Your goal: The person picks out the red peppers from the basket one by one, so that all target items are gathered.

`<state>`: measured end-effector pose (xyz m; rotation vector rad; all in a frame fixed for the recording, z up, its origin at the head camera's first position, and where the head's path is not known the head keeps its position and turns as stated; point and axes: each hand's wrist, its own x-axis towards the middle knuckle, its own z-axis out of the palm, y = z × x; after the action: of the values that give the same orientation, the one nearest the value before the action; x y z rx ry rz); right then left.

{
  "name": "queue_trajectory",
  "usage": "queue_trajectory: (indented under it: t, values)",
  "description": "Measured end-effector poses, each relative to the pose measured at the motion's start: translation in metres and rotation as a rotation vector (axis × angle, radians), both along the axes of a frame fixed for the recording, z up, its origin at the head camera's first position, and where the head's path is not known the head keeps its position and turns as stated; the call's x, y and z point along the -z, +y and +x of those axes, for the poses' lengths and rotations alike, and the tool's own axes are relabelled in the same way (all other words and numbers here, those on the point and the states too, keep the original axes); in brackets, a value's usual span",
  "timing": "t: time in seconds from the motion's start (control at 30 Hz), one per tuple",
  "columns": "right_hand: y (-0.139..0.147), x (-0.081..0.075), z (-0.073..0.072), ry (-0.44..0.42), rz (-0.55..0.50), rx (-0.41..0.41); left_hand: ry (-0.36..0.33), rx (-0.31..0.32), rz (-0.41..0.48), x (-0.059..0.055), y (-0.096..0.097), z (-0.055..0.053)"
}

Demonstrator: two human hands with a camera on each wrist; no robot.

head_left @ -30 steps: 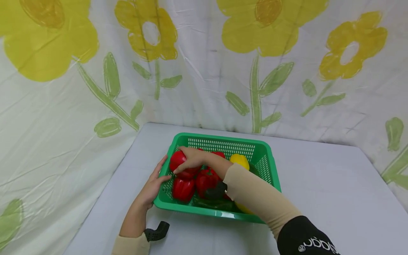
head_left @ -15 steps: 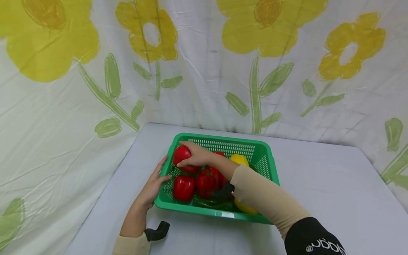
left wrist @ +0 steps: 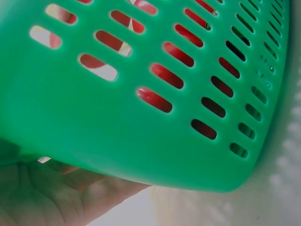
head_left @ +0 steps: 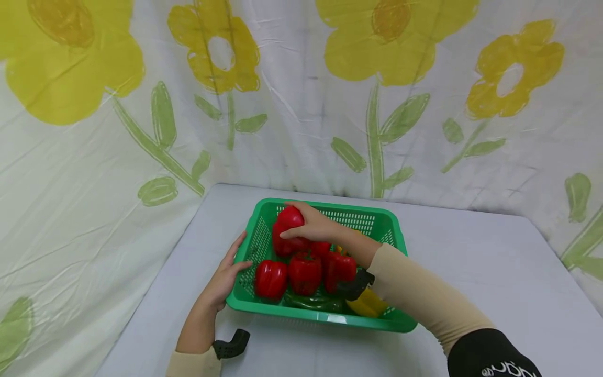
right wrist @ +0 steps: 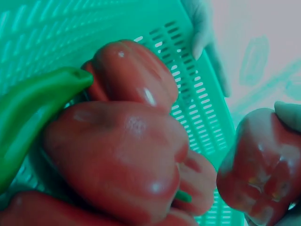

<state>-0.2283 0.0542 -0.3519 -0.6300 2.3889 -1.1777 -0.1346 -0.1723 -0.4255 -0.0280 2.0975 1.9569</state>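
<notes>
My right hand (head_left: pixel 316 224) grips a red bell pepper (head_left: pixel 284 240), thumb on its near side, over the back left of the green basket (head_left: pixel 320 317). In the right wrist view this bell pepper (right wrist: pixel 256 155) is raised beside the basket's other peppers, its lobed end showing. At the basket's left end my left hand (head_left: pixel 225 277) holds the rim, thumb over the top and fingers along the outside. The left wrist view has the palm (left wrist: pixel 56 197) against the slotted wall (left wrist: pixel 103 136). Below the raised pepper lie more red bell peppers (head_left: pixel 270 279).
A long green pepper (head_left: pixel 313 302) lies along the basket's front wall, with a yellow bell pepper (head_left: pixel 368 303) to its right. The basket stands on a white-covered table (head_left: pixel 471 272). Behind hangs a flower-print cloth (head_left: pixel 301 115).
My right hand has lifted the red bell pepper and carried it back and to the right, uncovering the basket's left floor. The left hand stays at the rim.
</notes>
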Motion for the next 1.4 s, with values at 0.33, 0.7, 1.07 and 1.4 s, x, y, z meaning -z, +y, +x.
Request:
queue_trajectory:
  t: [0.33,0.7,1.07,1.4]
  values:
    - [0.036,-0.009,0.004,-0.074,-0.052,0.098,-0.001,-0.006,-0.012,0.000,-0.001,0.000]
    - [0.081,-0.011,0.008,-0.076,-0.166,0.205,-0.005,-0.020,-0.021,0.002,-0.002,-0.001]
    - [0.115,-0.012,0.017,-0.019,-0.223,0.347,-0.002,-0.004,-0.010,0.001,0.000,-0.001]
    - [0.142,-0.010,0.028,-0.039,-0.276,0.441,0.006,-0.014,-0.024,0.002,0.000,0.000]
